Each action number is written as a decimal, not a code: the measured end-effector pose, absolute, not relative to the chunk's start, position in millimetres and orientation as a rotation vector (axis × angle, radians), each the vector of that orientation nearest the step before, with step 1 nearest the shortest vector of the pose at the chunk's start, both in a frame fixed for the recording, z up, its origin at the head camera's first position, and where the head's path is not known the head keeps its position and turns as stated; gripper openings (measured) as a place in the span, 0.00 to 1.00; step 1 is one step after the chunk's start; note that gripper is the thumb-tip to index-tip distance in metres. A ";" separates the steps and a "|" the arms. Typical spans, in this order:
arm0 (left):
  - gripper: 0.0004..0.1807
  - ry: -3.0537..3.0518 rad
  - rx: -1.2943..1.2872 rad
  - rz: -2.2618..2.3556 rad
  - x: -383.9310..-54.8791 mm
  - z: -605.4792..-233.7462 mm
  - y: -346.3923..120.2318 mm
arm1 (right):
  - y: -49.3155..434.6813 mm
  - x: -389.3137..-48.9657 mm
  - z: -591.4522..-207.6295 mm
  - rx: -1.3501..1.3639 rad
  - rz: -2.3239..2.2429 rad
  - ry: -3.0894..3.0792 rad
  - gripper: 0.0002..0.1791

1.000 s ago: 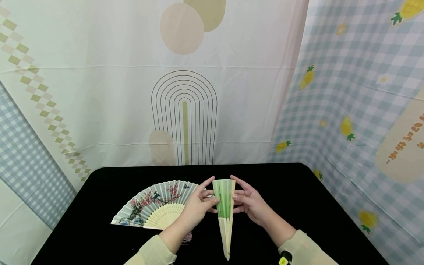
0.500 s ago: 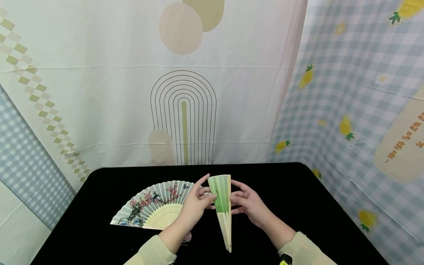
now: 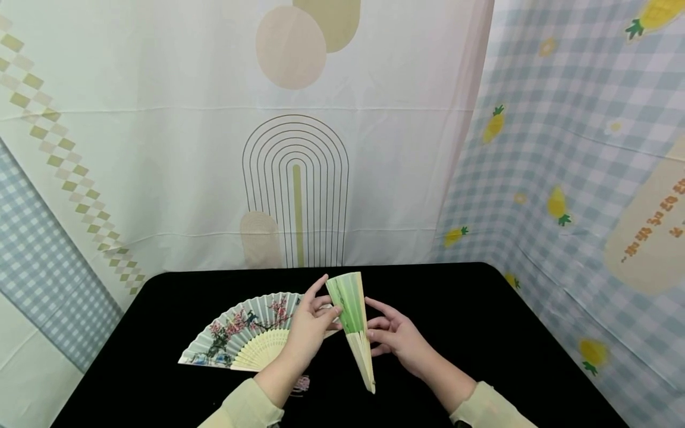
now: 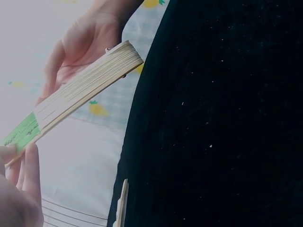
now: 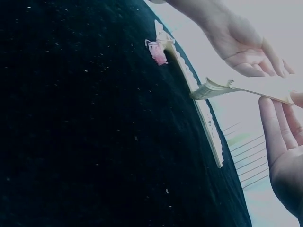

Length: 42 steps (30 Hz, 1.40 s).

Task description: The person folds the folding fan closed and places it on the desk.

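A green folding fan point(image 3: 349, 310), mostly folded with pale wooden ribs, is held up over the table between both hands. My left hand point(image 3: 309, 321) pinches its green left edge near the wide end, thumb in front and fingers behind. My right hand point(image 3: 400, 337) pinches the right edge lower down, near where the cloth meets the ribs. The narrow pivot end slants down to the right. In the left wrist view the stacked ribs point(image 4: 90, 82) show side-on. Behind my left forearm lies a spread floral folding fan point(image 3: 235, 324), partly hidden by that hand.
A pink tassel point(image 3: 301, 384) lies below the floral fan. The black table point(image 3: 460, 309) has a patterned white curtain point(image 3: 390, 178) behind it and a blue checked curtain point(image 3: 535, 178) along the right side.
The green fan has moved left and slightly away, tilting so its pivot end points lower right. Both hands travel with it, the right now lower along its edge. The floral fan stays put.
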<state>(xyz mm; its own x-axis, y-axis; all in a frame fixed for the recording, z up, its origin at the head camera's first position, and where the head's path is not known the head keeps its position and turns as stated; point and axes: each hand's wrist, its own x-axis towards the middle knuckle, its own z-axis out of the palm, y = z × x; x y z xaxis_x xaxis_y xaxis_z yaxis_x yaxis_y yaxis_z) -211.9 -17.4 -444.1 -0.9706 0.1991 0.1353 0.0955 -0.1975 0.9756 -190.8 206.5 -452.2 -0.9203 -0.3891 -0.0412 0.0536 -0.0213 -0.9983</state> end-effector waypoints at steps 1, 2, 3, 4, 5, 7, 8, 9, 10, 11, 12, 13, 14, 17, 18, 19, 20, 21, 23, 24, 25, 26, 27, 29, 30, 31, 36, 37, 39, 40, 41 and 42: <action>0.41 1.937 0.348 2.359 -211.8 -443.5 -17.6 | 206.2 -190.1 -453.1 -0.358 -2.009 1.954 0.41; 0.41 1.932 0.342 2.363 -211.8 -442.7 -17.9 | 206.0 -189.3 -453.9 -0.366 -2.006 1.960 0.41; 0.41 1.926 0.335 2.366 -211.8 -442.0 -18.0 | 205.7 -188.5 -454.6 -0.374 -2.005 1.963 0.40; 0.41 1.921 0.332 2.367 -211.8 -441.4 -18.2 | 205.6 -187.9 -455.4 -0.379 -2.006 1.967 0.40; 0.41 1.920 0.331 2.367 -211.7 -440.7 -18.3 | 205.6 -187.2 -456.2 -0.384 -2.007 1.969 0.40; 0.41 1.915 0.322 2.365 -211.4 -439.8 -18.4 | 205.7 -185.9 -457.4 -0.393 -2.007 1.970 0.40; 0.41 1.913 0.320 2.366 -211.3 -439.5 -18.4 | 205.7 -185.3 -457.8 -0.396 -2.007 1.970 0.39; 0.41 1.908 0.314 2.367 -211.2 -439.4 -18.4 | 205.8 -184.8 -458.2 -0.399 -2.005 1.969 0.39; 0.41 1.905 0.312 2.368 -211.0 -439.3 -18.3 | 205.8 -184.3 -458.4 -0.401 -2.002 1.967 0.39; 0.41 1.900 0.309 2.369 -210.8 -439.2 -18.2 | 205.9 -183.8 -458.5 -0.409 -2.000 1.966 0.39; 0.41 1.896 0.306 2.371 -210.7 -439.2 -18.0 | 205.9 -183.3 -458.4 -0.412 -1.998 1.964 0.38; 0.41 1.893 0.300 2.374 -210.5 -439.3 -17.9 | 205.9 -183.0 -458.3 -0.413 -1.996 1.965 0.38; 0.41 1.895 0.297 2.373 -210.4 -439.4 -17.7 | 205.9 -182.8 -458.0 -0.414 -1.997 1.964 0.38; 0.41 1.910 0.285 2.365 -210.2 -439.9 -17.1 | 206.4 -182.6 -457.9 -0.417 -1.994 1.967 0.37; 0.41 1.918 0.281 2.360 -210.1 -440.0 -16.9 | 206.7 -182.7 -458.0 -0.415 -1.994 1.969 0.37; 0.41 1.926 0.277 2.353 -210.0 -440.0 -16.8 | 206.9 -182.8 -458.2 -0.417 -1.994 1.970 0.37; 0.41 1.936 0.274 2.345 -209.9 -439.9 -16.8 | 207.2 -182.8 -458.5 -0.420 -1.993 1.970 0.37; 0.40 1.945 0.272 2.339 -209.7 -439.8 -16.8 | 207.5 -182.9 -458.7 -0.423 -1.993 1.970 0.37; 0.40 1.958 0.265 2.324 -209.4 -439.4 -16.7 | 207.8 -182.8 -459.2 -0.429 -1.994 1.970 0.37; 0.40 1.963 0.262 2.320 -209.2 -439.2 -16.7 | 208.0 -182.7 -459.5 -0.428 -1.994 1.970 0.37; 0.40 1.965 0.261 2.317 -209.1 -438.9 -16.7 | 208.0 -182.7 -459.6 -0.432 -1.993 1.968 0.37; 0.40 1.968 0.260 2.314 -208.9 -438.7 -16.7 | 208.0 -182.7 -459.8 -0.435 -1.993 1.968 0.37; 0.40 1.968 0.258 2.313 -208.8 -438.7 -16.7 | 207.9 -182.6 -459.9 -0.433 -1.991 1.969 0.37; 0.40 1.968 0.257 2.312 -208.6 -438.6 -16.5 | 207.4 -182.6 -459.8 -0.432 -1.985 1.978 0.37; 0.40 1.968 0.259 2.314 -208.6 -438.7 -16.6 | 207.2 -182.5 -459.8 -0.431 -1.982 1.982 0.37; 0.40 1.969 0.262 2.314 -208.5 -438.7 -16.6 | 206.9 -182.4 -459.6 -0.432 -1.980 1.986 0.37; 0.39 1.971 0.274 2.315 -209.0 -440.3 -16.1 | 205.6 -180.8 -458.8 -0.428 -1.969 2.007 0.36; 0.39 1.970 0.275 2.315 -209.1 -440.6 -16.0 | 205.4 -180.5 -458.6 -0.431 -1.967 2.009 0.36; 0.39 1.968 0.279 2.319 -209.6 -441.2 -15.5 | 204.7 -179.6 -457.8 -0.444 -1.966 2.015 0.35; 0.39 1.967 0.282 2.320 -209.9 -441.5 -15.1 | 204.4 -179.4 -457.6 -0.451 -1.964 2.019 0.35; 0.39 1.967 0.286 2.321 -210.1 -441.7 -14.9 | 204.0 -179.2 -457.6 -0.461 -1.962 2.023 0.35; 0.39 1.967 0.290 2.322 -210.3 -442.0 -14.7 | 203.6 -179.0 -457.3 -0.466 -1.960 2.028 0.35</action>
<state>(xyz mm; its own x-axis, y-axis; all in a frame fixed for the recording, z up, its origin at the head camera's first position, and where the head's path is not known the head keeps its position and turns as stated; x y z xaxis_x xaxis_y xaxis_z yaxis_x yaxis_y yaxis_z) -210.3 -14.7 -442.0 -0.9784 0.1863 0.0893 0.0574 -0.1700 0.9838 -179.0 203.6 -457.3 -0.9081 -0.4183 0.0206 -0.0349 0.0265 -0.9990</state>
